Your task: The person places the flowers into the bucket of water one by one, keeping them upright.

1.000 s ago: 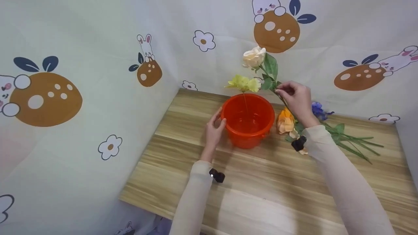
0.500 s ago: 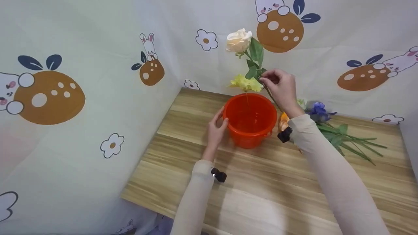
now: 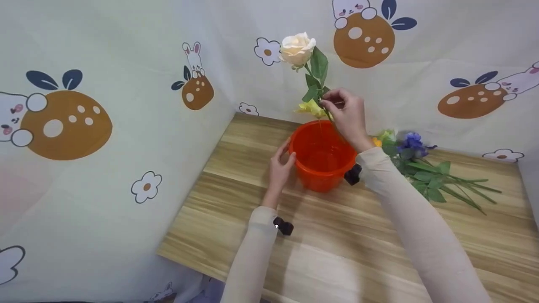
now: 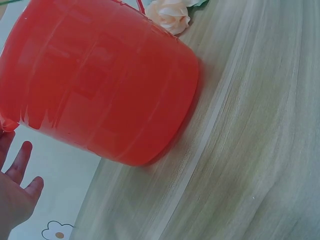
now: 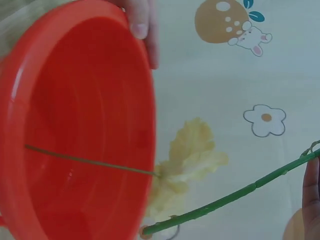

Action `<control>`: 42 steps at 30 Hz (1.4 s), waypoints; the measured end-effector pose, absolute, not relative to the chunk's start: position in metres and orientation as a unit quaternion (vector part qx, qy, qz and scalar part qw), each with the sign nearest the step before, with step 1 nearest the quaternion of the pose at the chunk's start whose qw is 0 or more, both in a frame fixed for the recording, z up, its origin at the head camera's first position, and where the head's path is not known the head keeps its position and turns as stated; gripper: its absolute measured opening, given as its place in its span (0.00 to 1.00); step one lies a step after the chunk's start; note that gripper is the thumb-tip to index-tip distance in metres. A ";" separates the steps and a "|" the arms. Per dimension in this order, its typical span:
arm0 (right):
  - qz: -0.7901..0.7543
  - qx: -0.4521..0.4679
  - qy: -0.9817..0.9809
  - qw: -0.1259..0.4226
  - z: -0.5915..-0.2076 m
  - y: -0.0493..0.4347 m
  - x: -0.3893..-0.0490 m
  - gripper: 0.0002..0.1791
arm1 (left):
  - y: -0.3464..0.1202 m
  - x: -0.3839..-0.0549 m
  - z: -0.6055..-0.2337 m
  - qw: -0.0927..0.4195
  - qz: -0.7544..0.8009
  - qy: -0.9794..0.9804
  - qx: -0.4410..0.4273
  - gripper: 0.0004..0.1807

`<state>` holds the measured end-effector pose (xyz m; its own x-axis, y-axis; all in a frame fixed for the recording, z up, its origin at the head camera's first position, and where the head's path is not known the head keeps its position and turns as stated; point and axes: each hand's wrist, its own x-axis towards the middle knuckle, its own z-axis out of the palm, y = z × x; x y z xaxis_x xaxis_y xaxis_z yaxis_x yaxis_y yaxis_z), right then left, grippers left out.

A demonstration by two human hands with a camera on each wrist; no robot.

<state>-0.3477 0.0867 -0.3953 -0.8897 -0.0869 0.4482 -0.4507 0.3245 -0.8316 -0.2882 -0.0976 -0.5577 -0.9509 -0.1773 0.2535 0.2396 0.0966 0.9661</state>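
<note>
A cream rose (image 3: 297, 49) with green leaves is held up by my right hand (image 3: 346, 115), which pinches its stem between thumb and fingertips. In the right wrist view the green stem (image 5: 232, 197) slants down, its cut end close to the bucket's rim. The red bucket (image 3: 318, 182) stands upright on the table. My left hand (image 3: 279, 171) touches the bucket's left rim, fingers fairly straight and thumb apart, as the left wrist view shows that hand (image 4: 17, 192). A yellow flower (image 3: 309, 108) stands in the bucket, its thin stem (image 5: 90, 161) leaning on the rim.
To the right of the bucket lie several flowers: a blue-purple one (image 3: 414, 144), a pale green one (image 3: 388, 135) and an orange one (image 3: 376, 142) mostly behind my wrist. Their green stems (image 3: 467, 189) point right. Patterned cloth (image 3: 227, 71) hangs behind and left of the wooden table (image 3: 236, 168).
My right hand has carried the cream rose left and upward, from right of the bucket to above its opening. My left hand stays at the rim.
</note>
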 end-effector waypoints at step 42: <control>0.442 0.042 -0.896 0.020 -0.503 0.092 -0.356 0.06 | -0.097 -0.274 -0.531 0.153 -0.674 -0.721 -0.041 0.27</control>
<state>-0.3556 0.0917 -0.5030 -0.9957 -0.0569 0.0733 -0.0928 0.6055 -0.7904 -0.2739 -0.0974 -0.5308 -0.9496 -0.1474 0.2767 0.2661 0.0877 0.9600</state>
